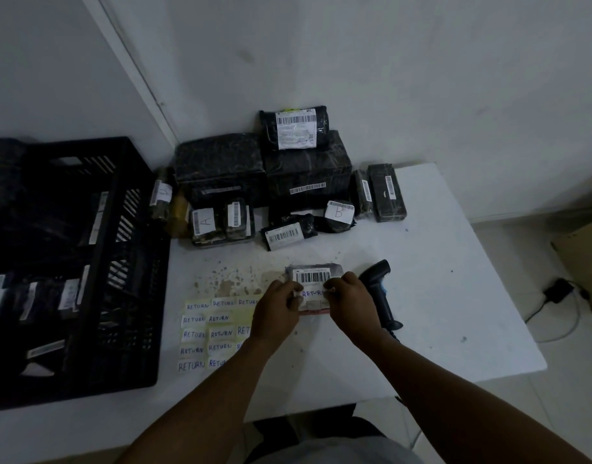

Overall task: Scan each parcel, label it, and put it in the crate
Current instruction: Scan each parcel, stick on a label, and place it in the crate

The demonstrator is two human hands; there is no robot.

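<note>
Both hands, left hand point(281, 304) and right hand point(350, 301), are pinching, it seems, a RETURN label point(313, 293) onto the near parcel point(313, 279); smoothing it flat below the barcode point(313, 276) is advisable.

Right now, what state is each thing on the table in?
Parcel: flat on table, RETURN label going on.
Left hand: pinching label's left end.
Right hand: pinching its right end.
Scanner: lying down, unheld.
Crate: partly filled.
RETURN labels: laid out unused.
Parcel pile: waiting.
</note>
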